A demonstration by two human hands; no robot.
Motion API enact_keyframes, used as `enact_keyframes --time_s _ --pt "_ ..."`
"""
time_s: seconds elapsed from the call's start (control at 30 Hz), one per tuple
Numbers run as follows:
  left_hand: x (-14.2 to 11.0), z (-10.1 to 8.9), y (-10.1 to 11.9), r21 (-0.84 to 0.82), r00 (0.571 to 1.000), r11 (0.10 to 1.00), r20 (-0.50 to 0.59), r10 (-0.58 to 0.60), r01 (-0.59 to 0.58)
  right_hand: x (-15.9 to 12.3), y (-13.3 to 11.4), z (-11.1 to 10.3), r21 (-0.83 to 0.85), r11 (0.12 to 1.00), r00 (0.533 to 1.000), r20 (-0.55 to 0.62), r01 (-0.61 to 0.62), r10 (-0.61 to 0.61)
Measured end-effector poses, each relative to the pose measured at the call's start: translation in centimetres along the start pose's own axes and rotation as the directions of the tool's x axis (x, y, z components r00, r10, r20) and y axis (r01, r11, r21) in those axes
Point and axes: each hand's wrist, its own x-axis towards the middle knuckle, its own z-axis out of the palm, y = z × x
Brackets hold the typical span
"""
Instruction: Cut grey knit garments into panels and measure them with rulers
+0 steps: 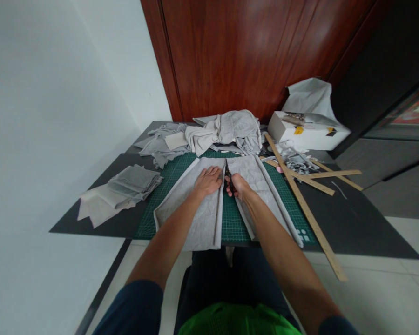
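Note:
Grey fabric [199, 228] lies over the green cutting mat [232, 223], parted by a long slit that widens toward me and exposes the mat. My left hand [208, 180] rests flat on the left piece, fingers stretched out beside the slit. In my right hand [238, 185] is a pair of dark scissors [227, 172], their blades pointing away from me near the top of the slit. The right piece of fabric [265, 186] passes under my right wrist. Whether the blades are parted is too small to tell.
Crumpled grey cloth [230, 128] is heaped at the back. Folded fabric [132, 181] lies left. On the right are a long wooden ruler [307, 209], shorter rulers [335, 174], scraps [296, 160] and a white box [310, 132]. A wooden door [237, 56] stands behind the table.

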Motion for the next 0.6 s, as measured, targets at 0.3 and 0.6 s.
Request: enact_keyframes --time_s 0.3,0.6 --pt "-0.18 -0.11 0.06 -0.002 1.0 1.0 -0.006 -0.002 0.002 0.29 -0.32 0.02 -0.001 1.0 1.0 -0.001 0.015 -0.015" --pt "-0.19 -0.17 -0.05 0.007 1.0 1.0 -0.002 0.003 -0.003 0.33 0.28 0.1 -0.009 0.998 0.998 -0.016 0.059 -0.059"
